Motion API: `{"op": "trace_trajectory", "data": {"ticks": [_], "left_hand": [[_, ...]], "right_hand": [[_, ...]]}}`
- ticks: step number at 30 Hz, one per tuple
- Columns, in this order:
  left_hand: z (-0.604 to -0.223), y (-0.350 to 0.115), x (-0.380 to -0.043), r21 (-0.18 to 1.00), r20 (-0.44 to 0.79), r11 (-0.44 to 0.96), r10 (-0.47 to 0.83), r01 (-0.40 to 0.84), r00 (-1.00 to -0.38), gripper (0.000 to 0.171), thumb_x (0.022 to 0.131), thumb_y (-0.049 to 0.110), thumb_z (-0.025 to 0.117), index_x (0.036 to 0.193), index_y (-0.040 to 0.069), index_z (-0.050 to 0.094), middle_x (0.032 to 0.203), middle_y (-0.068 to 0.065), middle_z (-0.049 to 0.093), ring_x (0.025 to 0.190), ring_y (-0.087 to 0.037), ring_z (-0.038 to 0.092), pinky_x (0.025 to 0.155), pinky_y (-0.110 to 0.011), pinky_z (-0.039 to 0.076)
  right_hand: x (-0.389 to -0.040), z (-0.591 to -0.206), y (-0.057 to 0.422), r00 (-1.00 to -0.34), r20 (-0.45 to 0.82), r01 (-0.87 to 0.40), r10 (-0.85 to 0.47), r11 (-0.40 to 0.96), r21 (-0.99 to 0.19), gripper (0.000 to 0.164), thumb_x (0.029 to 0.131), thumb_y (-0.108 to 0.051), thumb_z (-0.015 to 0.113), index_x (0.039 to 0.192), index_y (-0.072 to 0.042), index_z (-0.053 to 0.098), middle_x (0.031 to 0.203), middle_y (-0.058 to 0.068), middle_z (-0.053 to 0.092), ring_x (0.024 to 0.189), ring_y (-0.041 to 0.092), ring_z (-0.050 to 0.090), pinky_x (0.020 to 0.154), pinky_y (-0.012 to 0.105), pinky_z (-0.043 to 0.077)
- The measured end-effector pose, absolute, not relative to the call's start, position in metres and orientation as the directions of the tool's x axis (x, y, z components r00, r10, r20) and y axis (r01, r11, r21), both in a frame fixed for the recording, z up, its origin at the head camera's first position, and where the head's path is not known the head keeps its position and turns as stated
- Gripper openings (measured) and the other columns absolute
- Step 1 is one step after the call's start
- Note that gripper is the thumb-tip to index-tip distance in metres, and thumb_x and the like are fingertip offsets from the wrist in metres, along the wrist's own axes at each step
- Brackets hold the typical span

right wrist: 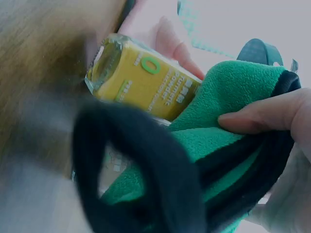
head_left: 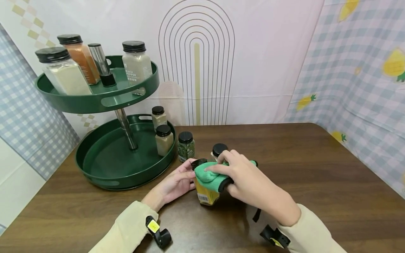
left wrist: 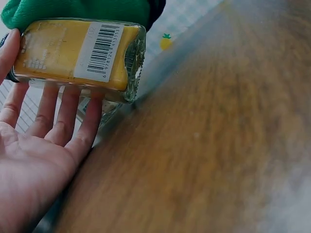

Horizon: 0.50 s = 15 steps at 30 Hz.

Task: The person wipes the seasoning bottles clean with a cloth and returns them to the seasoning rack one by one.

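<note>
My left hand [head_left: 175, 184] holds a glass turmeric powder jar [head_left: 205, 195] near its black lid, with the thumb on one side and the fingertips along another. Yellow powder fills the jar, and a white barcode label [left wrist: 98, 51] shows in the left wrist view. The jar leans, its base close over the table. My right hand [head_left: 248, 172] pinches a folded green cloth [right wrist: 243, 87] with black edging and presses it against the jar's upper part. A black loop [right wrist: 141, 145] of the cloth hangs in front of the right wrist camera. The cloth hides part of the jar.
A green two-tier tray [head_left: 126, 182] stands at the left, with large spice jars and a silver-and-black cylinder [head_left: 102, 65] on top and two small jars [head_left: 164, 142] below. A green-herb jar [head_left: 186, 147] stands beside it. Another black-lidded jar [head_left: 219, 149] is behind my right hand.
</note>
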State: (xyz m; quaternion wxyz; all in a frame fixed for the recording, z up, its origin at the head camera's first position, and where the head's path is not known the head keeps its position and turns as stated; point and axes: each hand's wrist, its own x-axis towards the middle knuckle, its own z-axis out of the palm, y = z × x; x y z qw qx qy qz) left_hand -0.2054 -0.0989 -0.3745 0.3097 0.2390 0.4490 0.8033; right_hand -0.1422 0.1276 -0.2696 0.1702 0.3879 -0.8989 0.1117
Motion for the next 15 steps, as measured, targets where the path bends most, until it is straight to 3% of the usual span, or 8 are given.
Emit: {"op": "trace_trajectory", "data": {"ticks": [5, 15], "left_hand": [[-0.3736, -0.0979, -0.2043, 0.865, 0.094, -0.407, 0.706, -0.293, -0.702, 0.022, 0.092, 0.013, 0.055, 0.11, 0.026, 0.048, 0.109, 0.007, 0.057, 0.099, -0.011, 0.055, 0.089, -0.032, 0.041], [-0.3723, -0.0976, -0.2047, 0.847, 0.006, -0.4, 0.667, -0.351, -0.745, 0.02, 0.095, 0.013, 0.05, 0.112, 0.023, 0.046, 0.117, 0.001, 0.055, 0.107, -0.014, 0.055, 0.092, -0.035, 0.043]], "right_hand": [[-0.1397, -0.27, 0.1272, -0.624, 0.374, -0.754, -0.686, 0.653, -0.062, 0.062, 0.06, 0.013, 0.052, 0.106, -0.025, 0.069, 0.099, 0.0, 0.053, 0.091, 0.019, 0.05, 0.074, 0.033, 0.04], [-0.1378, -0.2731, 0.1259, -0.619, 0.207, -0.78, -0.758, 0.624, -0.051, 0.055, 0.064, 0.011, 0.055, 0.099, -0.027, 0.072, 0.083, -0.006, 0.048, 0.073, 0.012, 0.042, 0.065, 0.023, 0.036]]}}
